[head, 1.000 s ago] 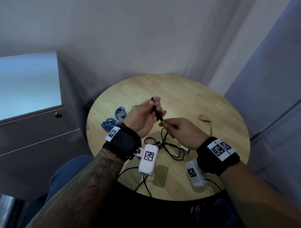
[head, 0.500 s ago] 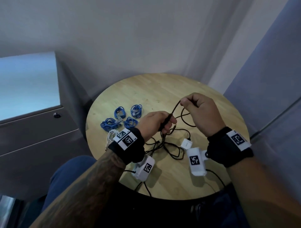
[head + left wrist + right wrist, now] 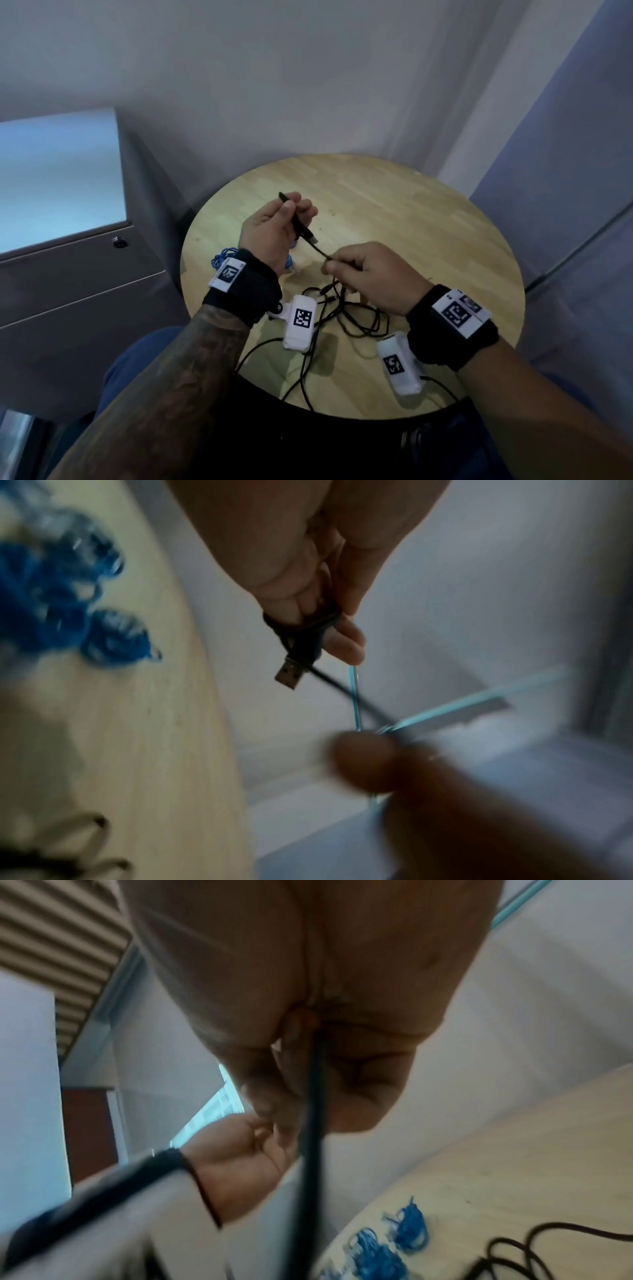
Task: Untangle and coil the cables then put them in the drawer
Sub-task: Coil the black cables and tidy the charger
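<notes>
1. Cabinet (image 3: pixel 78 284): grey, left of the table, well apart from the hands; two drawer fronts, both closed; a round lock (image 3: pixel 120 242) on the upper front.
2. Table (image 3: pixel 428 219): round, pale wood, dark rim at the near edge. Landmark for all entries below.
3. Left hand (image 3: pixel 274 229): raised over the table's left half, palm up. Fingers curled together, clamped on a folded bunch of the black cable (image 3: pixel 301 639); a USB plug (image 3: pixel 290 672) sticks out below the fingers.
4. Right hand (image 3: pixel 373 274): raised over the table's centre, just right of the left hand, not touching it. Thumb and fingertips pressed together, pinching the same cable at a point just beyond the plug; the short span between the two hands is taut.
5. Black cable, remainder (image 3: pixel 356 318): loose tangled loops lying on the table's near centre, below the right hand; strands run over the near rim.
6. Blue cables (image 3: pixel 407 1229): small coiled bundles on the table's left part, mostly hidden behind the left wrist in the head view; blurred, so the count cannot be told.
</notes>
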